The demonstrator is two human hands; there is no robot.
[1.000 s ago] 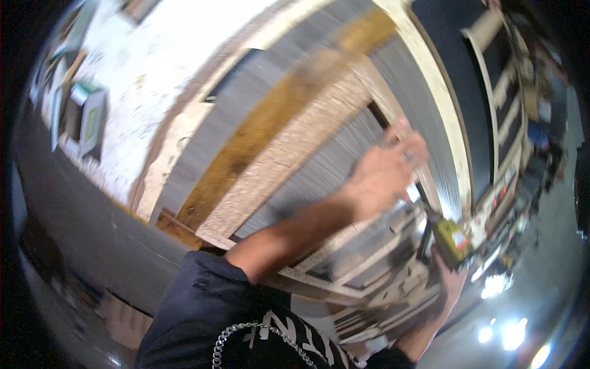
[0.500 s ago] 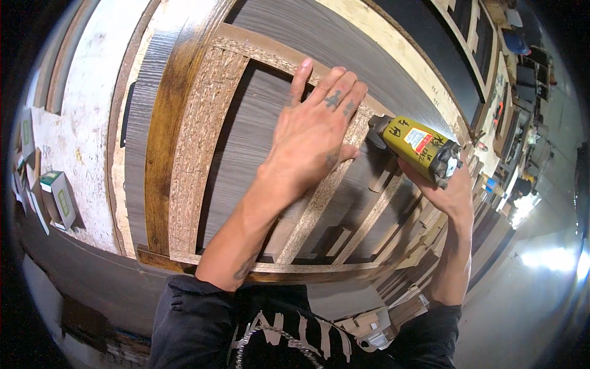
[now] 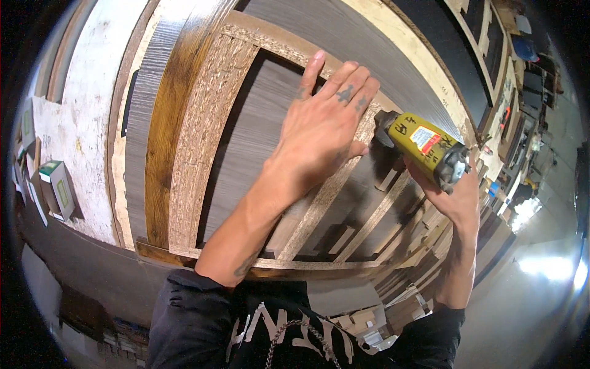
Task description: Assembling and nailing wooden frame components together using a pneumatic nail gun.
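A particle-board frame [image 3: 193, 160] with several crosspieces lies on a grey wood-grain panel [image 3: 246, 129]. My left hand [image 3: 319, 129] presses down where a crosspiece [image 3: 332, 184] meets the far rail. Its fingers curl over that rail while the thumb rests along the crosspiece, so the hand grips the frame. In my right hand [image 3: 452, 200] is a yellow-green nail gun [image 3: 421, 144], held by its handle, which the gun's body mostly hides. The gun's dark nose is against or just above the joint, right beside my left index finger; contact cannot be made out.
A brown wood-grain strip [image 3: 163, 141] runs along the frame's left side. Further left, a small box [image 3: 58, 190] stands on a white, stained board [image 3: 83, 141]. A dark framed panel [image 3: 439, 37] lies at the upper right. Loose boards are stacked low on the right.
The whole view has shifted slightly, moving the frame and both hands a little rightward in the picture. Both hands keep their grips, and the nail gun stays at the same joint.
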